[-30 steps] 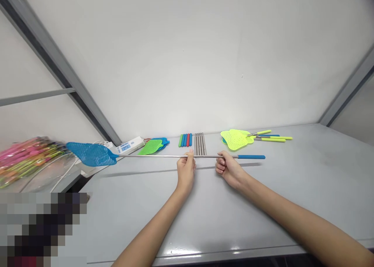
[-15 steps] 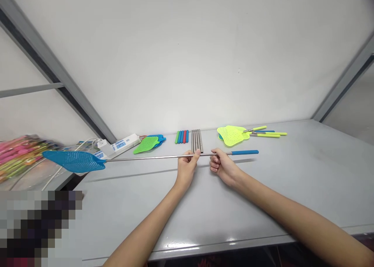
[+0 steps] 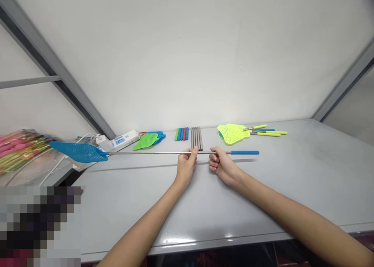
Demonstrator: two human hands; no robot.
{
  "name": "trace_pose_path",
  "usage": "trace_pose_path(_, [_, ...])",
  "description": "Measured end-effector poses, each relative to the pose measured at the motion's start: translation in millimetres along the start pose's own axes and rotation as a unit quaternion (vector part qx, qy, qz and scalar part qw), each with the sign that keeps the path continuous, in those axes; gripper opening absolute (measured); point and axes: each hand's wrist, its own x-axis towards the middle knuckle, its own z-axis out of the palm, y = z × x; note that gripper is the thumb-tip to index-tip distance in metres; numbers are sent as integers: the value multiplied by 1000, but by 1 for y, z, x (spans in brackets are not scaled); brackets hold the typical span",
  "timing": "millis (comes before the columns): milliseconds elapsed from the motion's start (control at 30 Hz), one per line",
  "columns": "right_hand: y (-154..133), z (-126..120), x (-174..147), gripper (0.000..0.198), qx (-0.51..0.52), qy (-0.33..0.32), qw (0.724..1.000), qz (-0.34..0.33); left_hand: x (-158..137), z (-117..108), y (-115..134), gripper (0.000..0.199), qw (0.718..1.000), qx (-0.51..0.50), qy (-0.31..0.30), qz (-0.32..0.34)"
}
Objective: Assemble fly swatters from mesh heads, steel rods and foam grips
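Observation:
A blue fly swatter (image 3: pixel 82 152) with a long metal rod and a blue grip is held level above the table, its perforated head to the left. My left hand (image 3: pixel 187 165) is closed on the middle of the rod, thumb on top. Closer to the blue grip, my right hand (image 3: pixel 220 164) is also closed round the rod. Just beyond my left hand lies a row of metal tubes (image 3: pixel 196 137). Beside them are several coloured handle grips (image 3: pixel 181 134) in green, blue and red.
Assembled yellow-green swatters (image 3: pixel 233 134) lie in a pile at the back right. Loose swatter heads (image 3: pixel 146 141) and a white power strip (image 3: pixel 125 140) are at the back left. Bagged colourful items (image 3: pixel 23 148) sit at far left. A wall (image 3: pixel 187 57) stands behind the grey table (image 3: pixel 306 173).
The swatter's head end has shifted slightly up and to the right, so the rod lies more level in view. Both hands keep their hold. The view has tilted slightly.

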Motion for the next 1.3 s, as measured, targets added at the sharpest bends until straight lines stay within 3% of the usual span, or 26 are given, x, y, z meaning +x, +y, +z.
trace_pose_path(600, [2, 2, -1, 30, -15, -5, 1000, 2, -2, 1, 1, 39, 999, -27, -37, -22])
trace_pose_path(833, [9, 4, -5, 34, -47, -39, 998, 8, -3, 2, 1, 39, 998, -29, -52, -32])
trace_pose_path(1067, [18, 6, -9, 38, -95, -89, 991, 19, -7, 5, -2, 39, 993, -29, -106, -46])
trace_pose_path(1300, [17, 3, -6, 40, -71, -112, 990, 46, -6, 5, -1, 37, 988, -37, -131, -77])
